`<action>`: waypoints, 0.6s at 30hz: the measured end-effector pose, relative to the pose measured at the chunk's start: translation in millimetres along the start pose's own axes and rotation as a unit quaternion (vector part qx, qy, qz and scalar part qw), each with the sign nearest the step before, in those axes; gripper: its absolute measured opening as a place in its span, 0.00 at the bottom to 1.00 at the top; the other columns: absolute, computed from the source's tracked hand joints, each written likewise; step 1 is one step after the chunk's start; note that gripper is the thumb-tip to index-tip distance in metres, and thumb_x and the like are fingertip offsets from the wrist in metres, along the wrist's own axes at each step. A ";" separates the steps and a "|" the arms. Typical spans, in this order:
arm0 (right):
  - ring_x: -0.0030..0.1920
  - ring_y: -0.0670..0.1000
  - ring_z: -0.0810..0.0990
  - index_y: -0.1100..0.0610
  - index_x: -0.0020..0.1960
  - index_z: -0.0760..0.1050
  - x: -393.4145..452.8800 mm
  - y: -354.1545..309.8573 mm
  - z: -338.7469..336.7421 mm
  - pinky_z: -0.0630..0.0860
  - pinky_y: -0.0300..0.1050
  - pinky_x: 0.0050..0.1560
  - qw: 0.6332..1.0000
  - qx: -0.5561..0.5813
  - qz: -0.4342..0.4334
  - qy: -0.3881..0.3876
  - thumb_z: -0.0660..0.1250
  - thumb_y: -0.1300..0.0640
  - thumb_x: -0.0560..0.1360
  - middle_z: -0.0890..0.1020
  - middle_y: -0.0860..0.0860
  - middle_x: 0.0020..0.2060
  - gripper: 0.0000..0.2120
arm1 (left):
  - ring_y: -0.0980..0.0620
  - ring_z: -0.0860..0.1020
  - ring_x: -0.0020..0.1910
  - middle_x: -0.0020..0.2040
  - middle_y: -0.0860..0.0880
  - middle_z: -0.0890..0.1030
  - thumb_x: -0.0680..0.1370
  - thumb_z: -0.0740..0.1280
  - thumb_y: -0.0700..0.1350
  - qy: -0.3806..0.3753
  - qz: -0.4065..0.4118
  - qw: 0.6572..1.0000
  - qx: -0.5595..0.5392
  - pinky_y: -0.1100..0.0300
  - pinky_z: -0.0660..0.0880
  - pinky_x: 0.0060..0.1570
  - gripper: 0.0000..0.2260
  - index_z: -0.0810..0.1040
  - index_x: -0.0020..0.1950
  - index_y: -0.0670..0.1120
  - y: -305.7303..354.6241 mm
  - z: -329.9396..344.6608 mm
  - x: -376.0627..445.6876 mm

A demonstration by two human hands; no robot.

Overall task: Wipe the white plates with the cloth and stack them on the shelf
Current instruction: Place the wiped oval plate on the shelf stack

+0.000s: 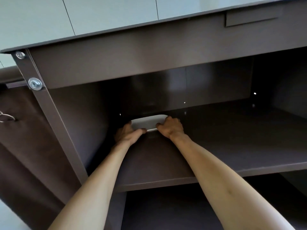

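A white plate (146,123) with rounded corners lies deep on the dark brown shelf (232,143), close to the back left corner. My left hand (127,134) grips its near left edge, thumb over the rim. At the plate's right side, my right hand (171,127) holds the edge with curled fingers. Both arms reach far into the shelf opening. Whether other plates lie beneath it cannot be told. No cloth is in view.
The shelf sits inside a dark brown metal cabinet with a top panel (132,52) overhead and a bolted left post (49,113). A lower compartment (174,209) opens beneath the shelf. A key ring (5,117) hangs at the far left.
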State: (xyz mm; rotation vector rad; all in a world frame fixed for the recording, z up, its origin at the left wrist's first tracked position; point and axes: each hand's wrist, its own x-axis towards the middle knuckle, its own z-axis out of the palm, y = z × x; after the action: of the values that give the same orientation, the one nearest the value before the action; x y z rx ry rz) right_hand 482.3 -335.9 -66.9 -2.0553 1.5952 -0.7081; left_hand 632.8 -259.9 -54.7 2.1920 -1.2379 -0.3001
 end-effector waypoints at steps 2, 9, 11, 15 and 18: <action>0.72 0.61 0.69 0.59 0.73 0.69 -8.9 0.3 -2.5 0.68 0.56 0.72 1.000 -0.020 0.000 0.003 0.65 0.43 0.80 0.74 0.60 0.69 0.28 | 0.41 0.72 0.72 0.74 0.43 0.74 0.73 0.73 0.60 -0.022 -0.020 1.000 0.010 0.51 0.73 0.68 0.35 0.70 0.77 0.48 3.5 -5.7 -8.5; 0.65 0.60 0.76 0.57 0.70 0.73 -50.3 -9.5 -7.7 0.75 0.56 0.66 0.999 -0.024 0.016 -0.014 0.68 0.44 0.77 0.78 0.58 0.64 0.26 | 0.42 0.73 0.71 0.74 0.44 0.72 0.73 0.74 0.56 -0.072 -0.029 0.993 0.093 0.52 0.73 0.67 0.37 0.67 0.78 0.46 5.3 -31.7 -43.6; 0.68 0.61 0.73 0.55 0.72 0.72 -64.1 -12.9 -12.9 0.73 0.55 0.68 1.000 -0.005 0.010 -0.011 0.67 0.43 0.77 0.76 0.59 0.67 0.27 | 0.40 0.70 0.73 0.75 0.42 0.69 0.73 0.74 0.55 -0.060 -0.013 0.992 0.114 0.48 0.71 0.70 0.38 0.65 0.79 0.47 13.1 -41.3 -57.4; 0.68 0.63 0.74 0.55 0.67 0.77 -102.6 -0.5 -55.3 0.74 0.51 0.65 0.997 0.000 -0.013 0.072 0.68 0.47 0.78 0.77 0.61 0.66 0.21 | 0.37 0.64 0.76 0.77 0.39 0.65 0.75 0.72 0.58 0.031 0.135 0.987 0.084 0.44 0.66 0.73 0.37 0.62 0.80 0.51 66.7 -44.1 -101.2; 0.54 0.65 0.80 0.56 0.46 0.80 -152.8 31.2 -105.1 0.75 0.49 0.46 0.990 0.009 -0.004 0.140 0.65 0.56 0.77 0.83 0.60 0.49 0.06 | 0.38 0.70 0.72 0.73 0.41 0.72 0.77 0.71 0.55 0.034 0.269 0.962 -0.016 0.45 0.69 0.68 0.31 0.66 0.79 0.51 122.4 -23.0 -157.0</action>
State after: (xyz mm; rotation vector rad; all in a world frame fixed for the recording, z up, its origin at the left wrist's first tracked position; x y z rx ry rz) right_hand 361.2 -198.4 -24.6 -2.0195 1.7210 -1.0500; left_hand 472.7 -167.2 22.4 1.7323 -1.7077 -0.0201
